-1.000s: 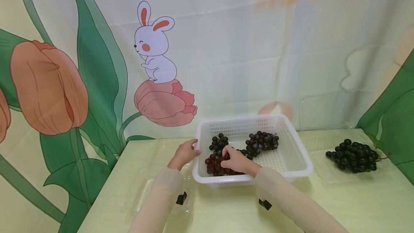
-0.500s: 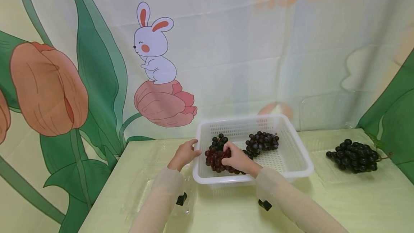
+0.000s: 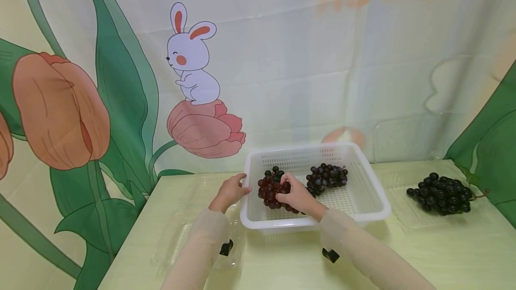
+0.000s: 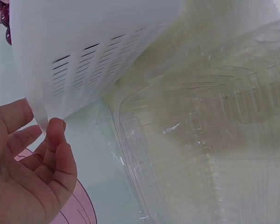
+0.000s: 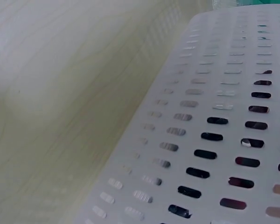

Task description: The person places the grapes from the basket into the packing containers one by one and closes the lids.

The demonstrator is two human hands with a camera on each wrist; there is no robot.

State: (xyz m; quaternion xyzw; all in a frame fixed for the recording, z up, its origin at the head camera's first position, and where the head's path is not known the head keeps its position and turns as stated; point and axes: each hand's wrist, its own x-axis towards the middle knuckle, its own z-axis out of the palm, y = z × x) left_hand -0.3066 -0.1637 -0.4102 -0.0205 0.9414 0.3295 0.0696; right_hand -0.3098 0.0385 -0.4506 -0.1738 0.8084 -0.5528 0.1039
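Observation:
My left hand (image 3: 230,191) pinches the left rim of a white slotted plastic basket (image 3: 278,223). In the left wrist view, the thumb and fingers of the left hand (image 4: 35,170) meet at the basket's edge. Inside the basket at the left, my right hand (image 3: 297,197) holds a bunch of red grapes (image 3: 269,191) between thumb and fingers. Dark grapes (image 3: 276,170) lie behind that bunch, partly covered. Another bunch of dark purple grapes (image 3: 328,175) rests toward the back middle. The right wrist view shows mainly the basket's slotted wall (image 5: 210,135); the right hand is mostly hidden behind it.
A clear plastic container (image 4: 177,126) stands on the table left of the basket. To the right, a bunch of black grapes (image 3: 441,194) sits in another clear container (image 3: 415,222). A printed cloth (image 3: 282,57) with tulips and a rabbit hangs behind the table.
My right hand has raised the red grapes slightly and shifted them a little right and toward the back. The left hand stays on the rim.

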